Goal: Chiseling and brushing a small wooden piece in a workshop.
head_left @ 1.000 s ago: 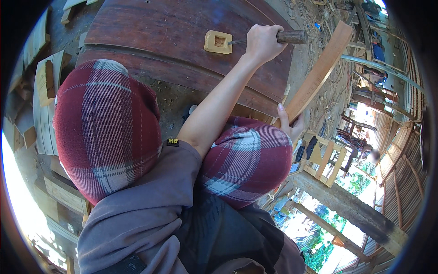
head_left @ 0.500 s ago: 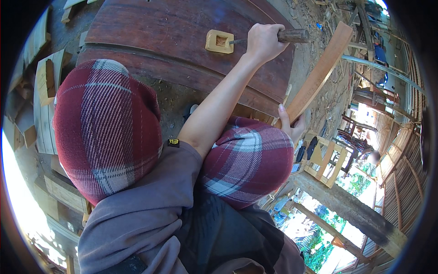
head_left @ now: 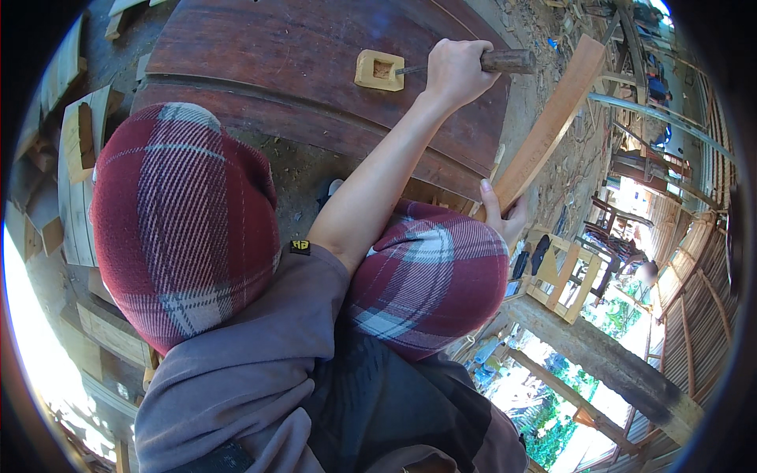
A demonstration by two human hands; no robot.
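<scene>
My left hand (head_left: pixel 457 72) is closed around a chisel, whose dark wooden handle (head_left: pixel 509 61) sticks out to the right of the fist. The thin metal blade (head_left: pixel 412 70) points left, its tip at the hole of a small pale wooden block (head_left: pixel 364 71). That block has a squarish recess cut in its face and lies on a dark red-brown wooden panel (head_left: pixel 260 47). Beyond my right knee, my right hand (head_left: pixel 509 217) grips the lower end of a long flat wooden bat (head_left: pixel 552 118), raised at a slant. Most of this hand's fingers are hidden.
My knees, in red plaid cloth (head_left: pixel 185 229), rise between me and the panel. Wooden boards and offcuts (head_left: pixel 83 173) lie at the left. Wood scraps cover the ground at the upper right. A slatted wooden frame (head_left: pixel 564 280) and a thick beam (head_left: pixel 607 366) stand at the right.
The upper end of the wooden bat has shifted slightly to the left. My left hand, the chisel and the block stay nearly where they were.
</scene>
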